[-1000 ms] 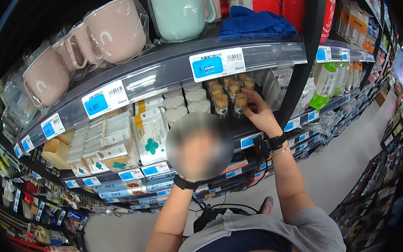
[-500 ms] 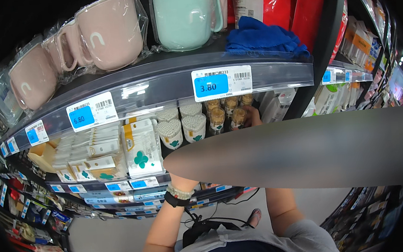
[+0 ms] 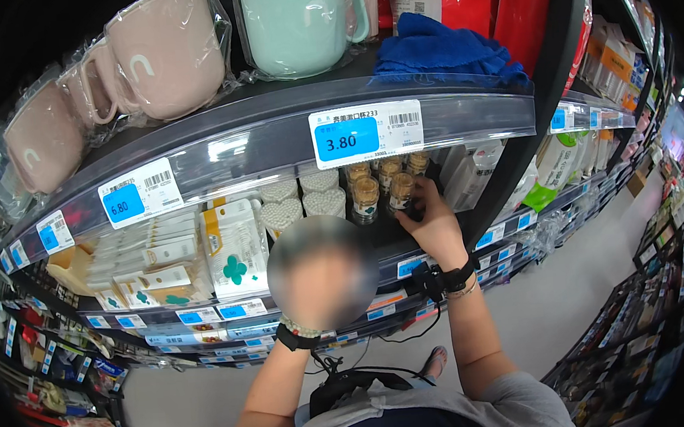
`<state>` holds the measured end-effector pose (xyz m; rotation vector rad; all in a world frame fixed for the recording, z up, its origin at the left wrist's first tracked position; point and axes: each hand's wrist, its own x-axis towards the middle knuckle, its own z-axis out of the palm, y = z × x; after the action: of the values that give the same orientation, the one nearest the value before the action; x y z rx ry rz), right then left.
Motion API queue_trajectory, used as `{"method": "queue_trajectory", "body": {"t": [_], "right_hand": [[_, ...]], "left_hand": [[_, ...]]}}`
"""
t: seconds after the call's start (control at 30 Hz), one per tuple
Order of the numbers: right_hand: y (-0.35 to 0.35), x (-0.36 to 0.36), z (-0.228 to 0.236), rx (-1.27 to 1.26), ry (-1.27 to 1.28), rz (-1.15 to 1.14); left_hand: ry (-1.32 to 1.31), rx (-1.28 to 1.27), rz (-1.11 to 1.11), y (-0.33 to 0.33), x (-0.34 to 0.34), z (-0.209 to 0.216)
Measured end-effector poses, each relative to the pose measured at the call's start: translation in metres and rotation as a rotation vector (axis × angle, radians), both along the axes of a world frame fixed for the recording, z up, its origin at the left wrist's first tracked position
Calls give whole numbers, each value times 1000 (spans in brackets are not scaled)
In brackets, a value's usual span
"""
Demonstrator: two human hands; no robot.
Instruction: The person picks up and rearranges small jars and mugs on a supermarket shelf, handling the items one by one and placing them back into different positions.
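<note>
On the lower shelf, my right hand (image 3: pixel 438 224) curls its fingers around the right side of a small clear jar (image 3: pixel 399 193) with a tan top, the thumb low at its front. Another jar (image 3: pixel 365 199) of the same kind stands just left of it, and several more fill the rows behind. My left hand (image 3: pixel 322 275) is raised before the shelf, near heart-shaped tubs of cotton swabs (image 3: pixel 281 214). A round blur covers that hand, so its fingers and anything in them are hidden. Dark bands circle both wrists; a small black device sits at the right one.
Bagged swab packs (image 3: pixel 234 246) stand left of the tubs. Above, a clear shelf rail (image 3: pixel 233 151) with price tags overhangs the jars. Wrapped mugs (image 3: pixel 295 24) and a blue cloth (image 3: pixel 446 51) sit on the upper shelf. A dark post (image 3: pixel 539 118) rises at the right.
The wide blur over both hands has shrunk to a round patch on the left one, so my right hand shows. The right hand stays at the front right jar; the view has shifted slightly.
</note>
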<state>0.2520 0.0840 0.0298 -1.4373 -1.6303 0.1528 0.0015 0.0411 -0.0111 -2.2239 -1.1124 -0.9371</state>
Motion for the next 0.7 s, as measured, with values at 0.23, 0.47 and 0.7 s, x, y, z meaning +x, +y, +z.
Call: {"method": "queue_trajectory", "body": {"t": [0.23,0.47,0.7], "right_hand": [[-1,-2,3,-31,6,-19],[-1,-2,4,-28,54,7],[3,-2,2,-44,40,-1]], "left_hand": [[40,15,54,2,1,-3],[48,-41,61,0,1,3],[17,-74,28,-2,0,6]]}}
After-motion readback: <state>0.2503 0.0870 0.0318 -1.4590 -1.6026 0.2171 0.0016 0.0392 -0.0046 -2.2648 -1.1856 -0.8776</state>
